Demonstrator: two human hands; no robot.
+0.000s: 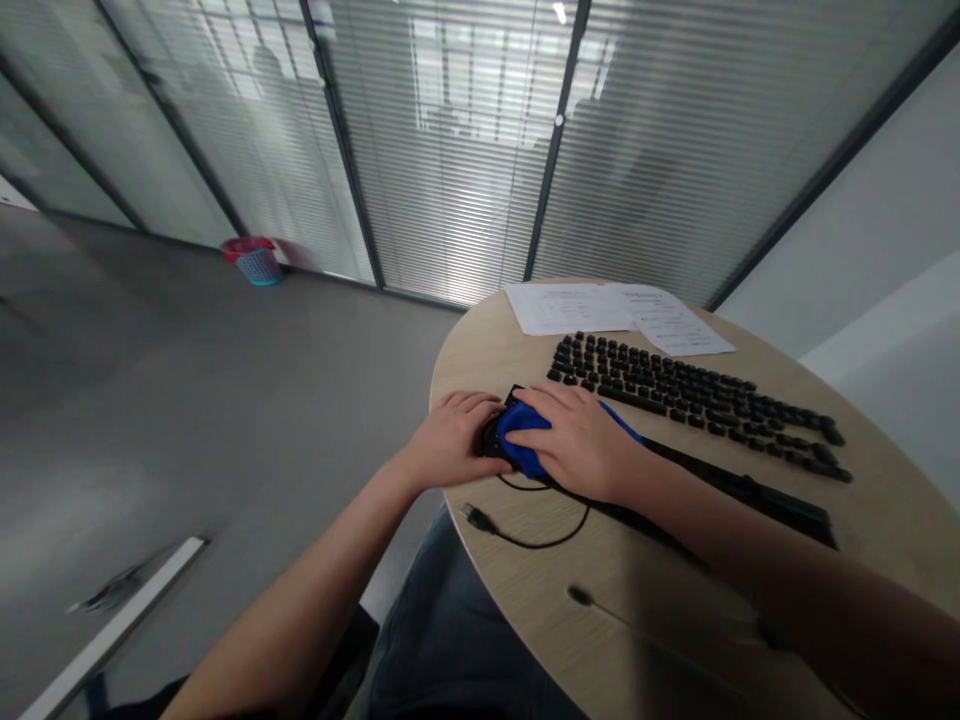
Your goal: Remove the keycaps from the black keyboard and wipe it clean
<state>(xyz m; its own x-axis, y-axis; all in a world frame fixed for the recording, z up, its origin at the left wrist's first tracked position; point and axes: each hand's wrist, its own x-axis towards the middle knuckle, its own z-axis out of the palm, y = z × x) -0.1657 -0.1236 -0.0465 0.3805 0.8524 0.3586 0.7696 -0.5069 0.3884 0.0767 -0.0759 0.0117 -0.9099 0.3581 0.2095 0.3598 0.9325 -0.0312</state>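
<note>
A black keyboard base [780, 508] without its keycaps lies slantwise on the round wooden table [517, 560]. My left hand [457, 440] is closed round its left end, thumb on the near side and fingers on the far side. Under my right hand [581, 435] is a blue cloth [523, 440], pressed onto that same end with the fingers bent over it. Part of the cloth shows beyond the right wrist. Black keycaps [652, 380] lie in rows just behind the base. Both hands and the right forearm hide much of the base.
A black cable with a USB plug [478, 518] curls near the table edge. Closer to me lies a thin stick with a dark tip [581, 596]. Printed sheets [570, 307] rest at the back. A wastebasket [259, 262] and a white bar [120, 625] are on the floor.
</note>
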